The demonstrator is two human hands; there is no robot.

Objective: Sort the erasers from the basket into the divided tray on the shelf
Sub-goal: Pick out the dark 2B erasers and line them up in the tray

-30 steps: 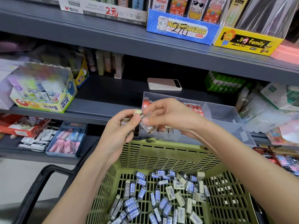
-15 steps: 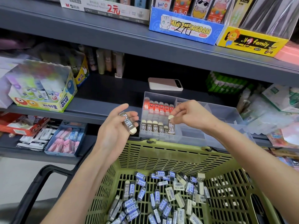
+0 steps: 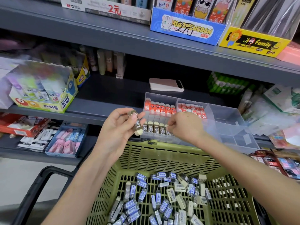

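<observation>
Left grip (image 3: 120,127) raised, fingers curled; right grip (image 3: 184,127) pinching, extended forward

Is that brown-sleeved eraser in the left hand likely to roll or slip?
Probably not roll: the brown-sleeved eraser looks flat-sided. Likely light, since the left hand holds it with thumb and fingers alone. Its printed sleeve may be a little slick.

right compartments of the tray (image 3: 227,122) seem free, under the upper shelf (image 3: 162,51).

Left hand (image 3: 116,128) grips brown eraser (image 3: 136,125); right hand (image 3: 185,126) pinches tray eraser (image 3: 166,127).
</observation>
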